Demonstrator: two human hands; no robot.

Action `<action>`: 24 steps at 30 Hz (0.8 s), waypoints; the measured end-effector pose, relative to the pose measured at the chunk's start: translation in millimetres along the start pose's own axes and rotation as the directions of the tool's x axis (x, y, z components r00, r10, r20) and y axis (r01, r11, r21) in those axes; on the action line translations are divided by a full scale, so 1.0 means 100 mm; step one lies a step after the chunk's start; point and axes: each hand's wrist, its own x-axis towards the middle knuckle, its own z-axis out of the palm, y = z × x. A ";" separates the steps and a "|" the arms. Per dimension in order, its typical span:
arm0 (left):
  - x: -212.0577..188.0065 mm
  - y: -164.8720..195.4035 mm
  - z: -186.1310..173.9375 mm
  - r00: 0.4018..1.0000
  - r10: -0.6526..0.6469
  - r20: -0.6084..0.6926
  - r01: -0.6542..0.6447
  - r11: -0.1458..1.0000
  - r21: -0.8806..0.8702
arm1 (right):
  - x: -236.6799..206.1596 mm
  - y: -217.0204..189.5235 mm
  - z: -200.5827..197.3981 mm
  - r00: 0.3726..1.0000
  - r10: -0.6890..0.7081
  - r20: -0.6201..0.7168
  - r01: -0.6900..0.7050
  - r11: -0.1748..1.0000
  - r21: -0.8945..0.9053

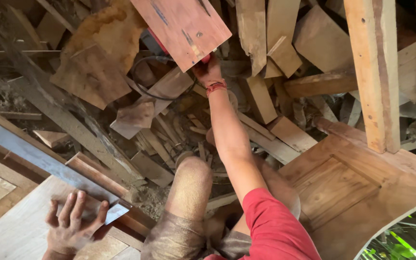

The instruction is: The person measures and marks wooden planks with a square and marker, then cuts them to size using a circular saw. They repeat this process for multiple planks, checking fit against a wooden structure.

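My right hand [207,69] is clamped on the reddish board's [181,26] lower edge at twelve o'clock, lifting it off the scrap pile [246,96], while my left hand [71,226], fingers spread, braces on plywood [15,231] at seven o'clock.

Right arm outstretched, left fingers [75,207] splayed

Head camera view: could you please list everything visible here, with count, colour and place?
Reddish board: one, pinkish-red, top centre, held at its lower edge.
Offcut pile: many, tan and brown, across the top and middle.
Black cable: one, looped under the board.
Grey strip: one, blue-grey, lower left.
Pale plywood sheet: one, bottom left.
Panelled wooden piece: one, brown, lower right.
Upright post: one, light wood, upper right.
Right hand: gripping the board.
Left hand: spread on the strip's end.
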 end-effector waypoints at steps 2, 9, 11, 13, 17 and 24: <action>0.01 0.00 0.01 1.000 0.002 -0.025 -0.002 1.000 -0.004 | -0.01 -0.01 -0.03 1.000 0.013 -0.016 -0.013 1.000 -0.022; 0.06 -0.02 -0.01 0.998 0.001 -0.063 0.000 1.000 0.001 | 0.16 -0.03 -0.18 0.992 0.055 0.114 -0.050 0.998 -0.047; 0.06 -0.03 0.00 0.998 0.018 -0.060 -0.017 1.000 0.026 | 0.23 0.04 -0.28 0.992 0.061 0.110 -0.060 0.998 -0.012; 0.06 -0.03 0.01 0.998 0.018 -0.059 -0.016 0.999 0.034 | 0.26 0.14 -0.39 0.994 -0.008 0.105 0.003 0.999 0.040; 0.09 -0.02 0.00 0.997 0.015 -0.072 -0.012 0.999 0.045 | 0.16 0.51 -0.52 0.989 -0.086 0.120 0.075 0.992 0.097; 0.15 0.05 -0.12 0.999 -0.011 -0.037 0.011 1.000 0.000 | 0.40 0.72 0.20 0.969 -0.033 0.246 0.072 0.986 -0.152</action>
